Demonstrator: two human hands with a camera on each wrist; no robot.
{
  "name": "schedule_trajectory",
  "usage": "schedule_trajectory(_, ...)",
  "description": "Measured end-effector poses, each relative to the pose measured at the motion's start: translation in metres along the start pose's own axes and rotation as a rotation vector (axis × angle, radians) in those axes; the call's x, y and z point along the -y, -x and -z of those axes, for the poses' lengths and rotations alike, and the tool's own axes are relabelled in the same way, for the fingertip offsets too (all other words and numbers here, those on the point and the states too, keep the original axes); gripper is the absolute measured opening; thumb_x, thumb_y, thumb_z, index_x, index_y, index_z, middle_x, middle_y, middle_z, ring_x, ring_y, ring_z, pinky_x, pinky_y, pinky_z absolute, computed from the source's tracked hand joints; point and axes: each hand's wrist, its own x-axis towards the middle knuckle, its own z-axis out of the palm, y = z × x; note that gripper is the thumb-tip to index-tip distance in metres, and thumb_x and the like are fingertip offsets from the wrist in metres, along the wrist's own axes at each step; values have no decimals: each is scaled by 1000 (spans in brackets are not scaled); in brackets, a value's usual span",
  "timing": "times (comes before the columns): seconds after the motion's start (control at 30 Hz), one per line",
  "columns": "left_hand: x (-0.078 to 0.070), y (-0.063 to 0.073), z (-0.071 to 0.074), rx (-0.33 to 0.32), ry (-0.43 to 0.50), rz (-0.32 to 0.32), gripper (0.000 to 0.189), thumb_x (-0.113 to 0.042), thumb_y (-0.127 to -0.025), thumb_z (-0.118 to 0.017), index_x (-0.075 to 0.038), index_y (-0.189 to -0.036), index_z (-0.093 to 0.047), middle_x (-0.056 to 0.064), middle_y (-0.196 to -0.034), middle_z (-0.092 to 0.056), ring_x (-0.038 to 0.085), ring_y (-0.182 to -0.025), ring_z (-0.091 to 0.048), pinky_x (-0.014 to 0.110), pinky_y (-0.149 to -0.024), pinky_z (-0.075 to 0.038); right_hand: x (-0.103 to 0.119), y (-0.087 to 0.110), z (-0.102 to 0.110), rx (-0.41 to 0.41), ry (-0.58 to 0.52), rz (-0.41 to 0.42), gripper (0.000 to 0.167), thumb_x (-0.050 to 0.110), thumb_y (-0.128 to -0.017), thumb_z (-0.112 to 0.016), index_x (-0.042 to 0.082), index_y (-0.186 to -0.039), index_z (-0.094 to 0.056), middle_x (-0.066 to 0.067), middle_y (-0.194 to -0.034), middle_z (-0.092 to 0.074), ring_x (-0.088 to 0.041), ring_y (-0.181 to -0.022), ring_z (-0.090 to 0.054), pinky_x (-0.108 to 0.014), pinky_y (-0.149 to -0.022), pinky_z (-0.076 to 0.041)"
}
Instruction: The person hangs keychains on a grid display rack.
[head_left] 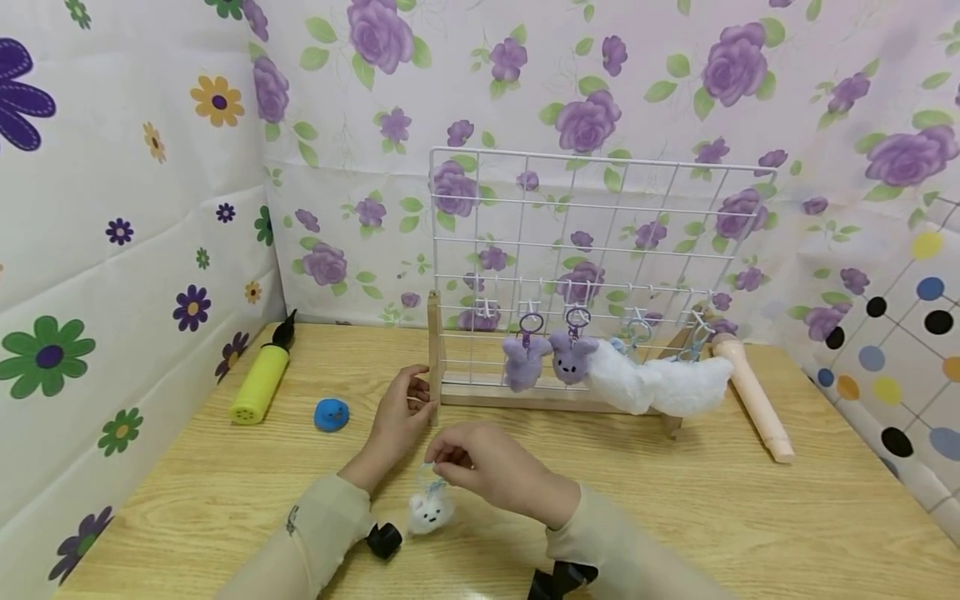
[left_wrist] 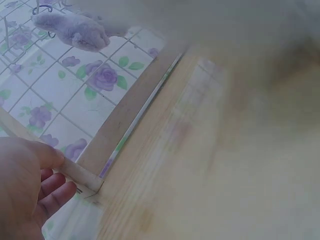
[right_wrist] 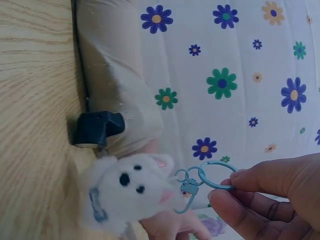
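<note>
My right hand (head_left: 491, 468) pinches the light blue ring of a white plush keychain (head_left: 430, 512) between thumb and fingers. The small plush dog (right_wrist: 132, 187) hangs low by its clasp, its face with black eyes and nose showing in the right wrist view. On the left, my left hand (head_left: 399, 412) holds the wooden end post (head_left: 434, 354) of a white wire grid rack (head_left: 525, 242), thumb and fingers on either side of it. Two purple plush keychains (head_left: 522, 363) and two fluffy white ones (head_left: 686, 386) hang from the rack's hooks.
To the left on the wooden table (head_left: 225, 500) lie a yellow bottle-shaped thing with a black tip (head_left: 260, 383) and a small blue toy (head_left: 331, 414). A pale pink cylinder (head_left: 752, 400) lies beyond the rack's right end. Flowered cloth (head_left: 337, 208) hangs behind.
</note>
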Motion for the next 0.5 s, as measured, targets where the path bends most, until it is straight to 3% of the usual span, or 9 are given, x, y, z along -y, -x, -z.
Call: schedule_trajectory(0.5,-1,0,0,4,1,3,51,4,-87,-65,-3,-133,-45,17,-106,-58,27,-93,-60,31,-77,-56,12,-4,35,-110,124,134,6,8,-91,-64,7,-95,-68,-3,-84,-69,0,-69,-58,-13,-63,-50)
